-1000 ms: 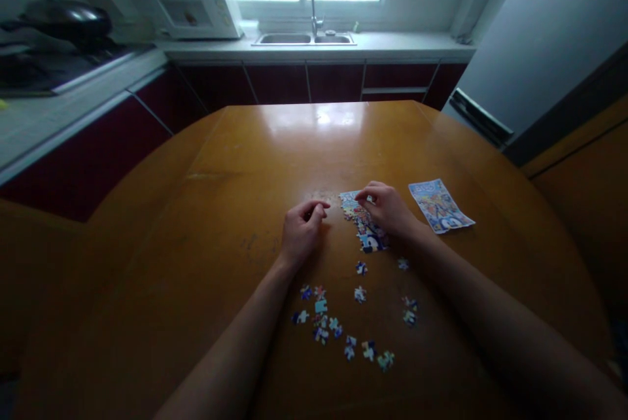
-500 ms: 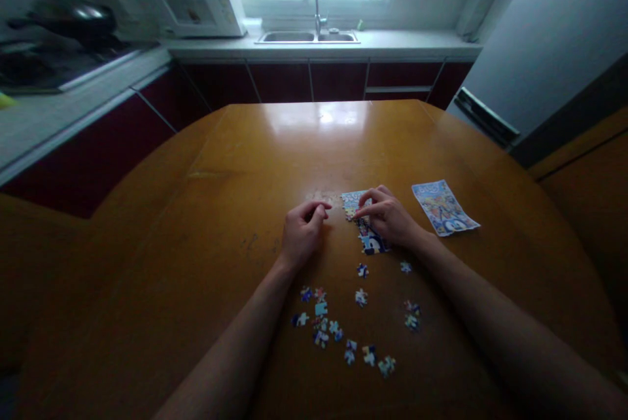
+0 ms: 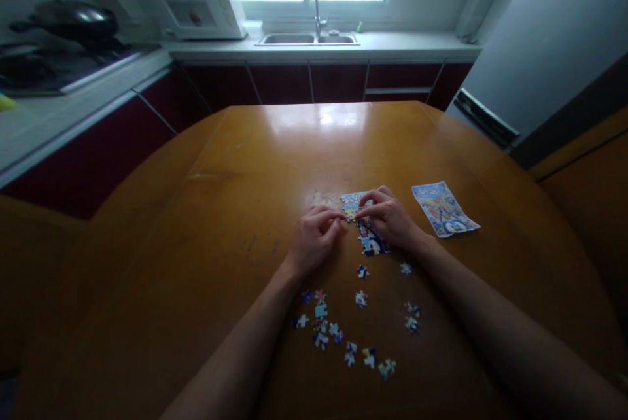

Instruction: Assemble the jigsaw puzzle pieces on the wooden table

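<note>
A partly assembled jigsaw puzzle point(image 3: 373, 246) lies on the table, with a blue and white picture. My left hand point(image 3: 316, 237) is at its left edge, fingers curled, thumb and forefinger closed at a small yellowish puzzle piece point(image 3: 350, 216). From the other side, my right hand point(image 3: 391, 218) rests over the puzzle and covers part of it. Its thumb and forefinger pinch at the same piece; the exact contact is too small to see. Nearer me are loose puzzle pieces: one below the puzzle point(image 3: 362, 271), another point(image 3: 361, 299) lower, and several in a scattered group point(image 3: 320, 310).
A creased picture sheet point(image 3: 444, 209) lies right of the puzzle. Two loose pieces point(image 3: 412, 324) and a single one point(image 3: 405, 268) are by my right forearm. Beyond the wooden table point(image 3: 294, 152) stand a sink point(image 3: 287, 39), a microwave point(image 3: 199, 11) and a wok point(image 3: 73, 17).
My left hand has moved right and slightly forward, so its fingertips now meet the puzzle's left edge. My right hand stays almost in place.
</note>
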